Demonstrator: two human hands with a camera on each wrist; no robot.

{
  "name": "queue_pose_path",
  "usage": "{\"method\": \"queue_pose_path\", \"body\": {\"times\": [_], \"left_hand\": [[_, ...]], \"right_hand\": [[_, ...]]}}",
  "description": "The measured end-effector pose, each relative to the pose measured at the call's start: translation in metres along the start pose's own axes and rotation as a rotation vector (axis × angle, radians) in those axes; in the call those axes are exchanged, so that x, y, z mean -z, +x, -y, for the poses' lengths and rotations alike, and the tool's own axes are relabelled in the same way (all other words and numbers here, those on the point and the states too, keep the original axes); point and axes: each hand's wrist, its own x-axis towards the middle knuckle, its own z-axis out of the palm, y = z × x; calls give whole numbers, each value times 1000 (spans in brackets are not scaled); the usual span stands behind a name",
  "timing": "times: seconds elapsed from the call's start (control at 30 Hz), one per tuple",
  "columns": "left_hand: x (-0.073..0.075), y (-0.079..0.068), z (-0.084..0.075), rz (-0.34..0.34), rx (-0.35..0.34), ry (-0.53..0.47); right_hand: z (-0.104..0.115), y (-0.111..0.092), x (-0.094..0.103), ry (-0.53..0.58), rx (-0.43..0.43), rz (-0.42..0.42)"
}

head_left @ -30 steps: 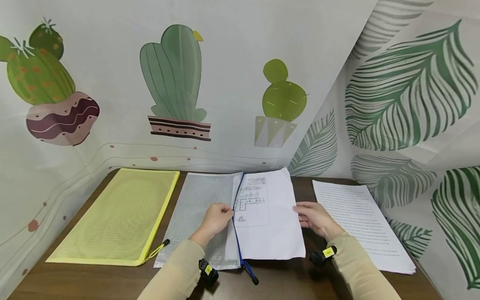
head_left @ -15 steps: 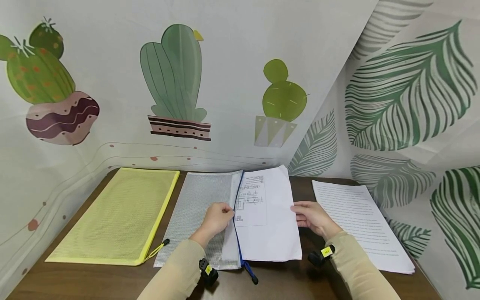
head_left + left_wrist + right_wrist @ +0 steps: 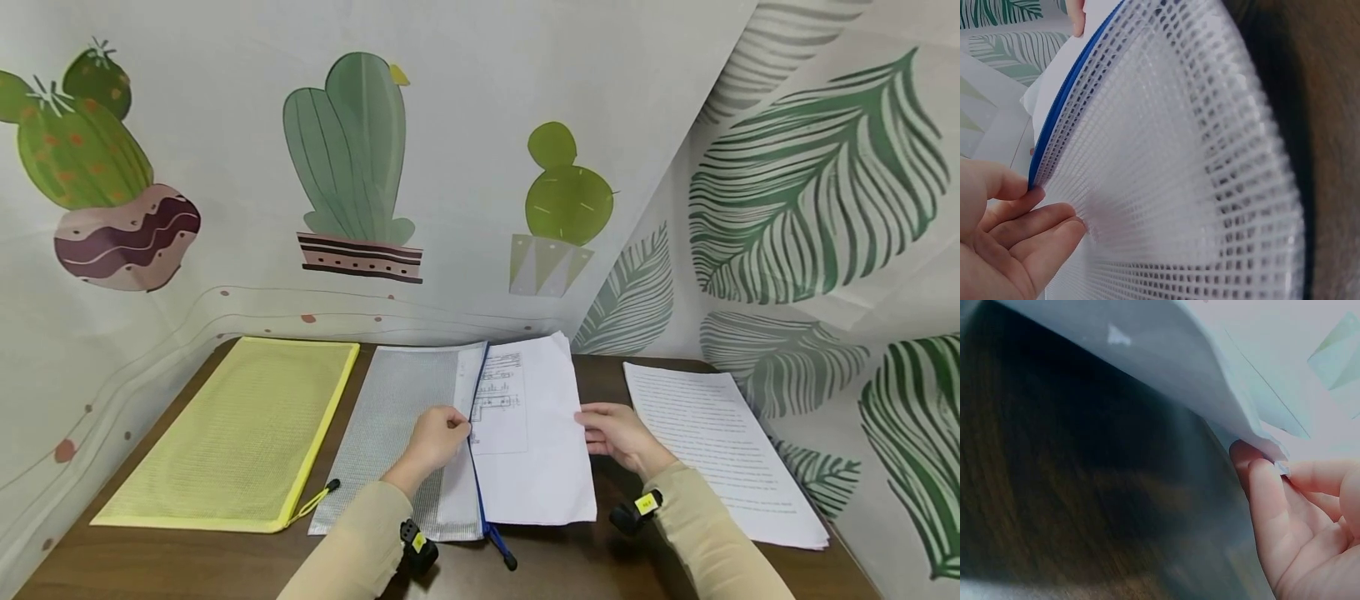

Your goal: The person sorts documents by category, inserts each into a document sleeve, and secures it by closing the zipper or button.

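i judge the likeliest trouble is at the mouth of the white bag point(image 3: 397, 392): if my left hand point(image 3: 433, 437) lets the blue zip point(image 3: 477, 492) sag, the paper point(image 3: 555, 483) could catch on it and buckle. that hand has thumb and fingers pinched together on the zip edge, at 9 o'clock of the paper's bare part. my right hand point(image 3: 618, 435) pinches the paper's edge at 3 o'clock, thumb pressed to fingers; the edge looks puckered there, so a hard push might crease it more. the paper's far corner, at 1 o'clock, could fold if it goes in skewed.

the white bag holds part of the paper, a pale strip showing through the mesh beside the zip. the rest, with a line drawing, sticks out towards 3 o'clock above the counter point(image 3: 555, 571); i cannot tell how many sheets there are. the pull point(image 3: 510, 560) lies at the bag's 5 o'clock corner. at 9 o'clock lies the yellow bag point(image 3: 240, 433), contents unclear. the text stack point(image 3: 712, 450), at 3 o'clock, is in no bag.
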Motion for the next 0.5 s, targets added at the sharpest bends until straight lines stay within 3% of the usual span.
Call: {"method": "queue_pose_path", "body": {"times": [0.5], "left_hand": [[1,2,-2,-14,0,-38]], "right_hand": [[-1,5,-11,60,12,7]]}}
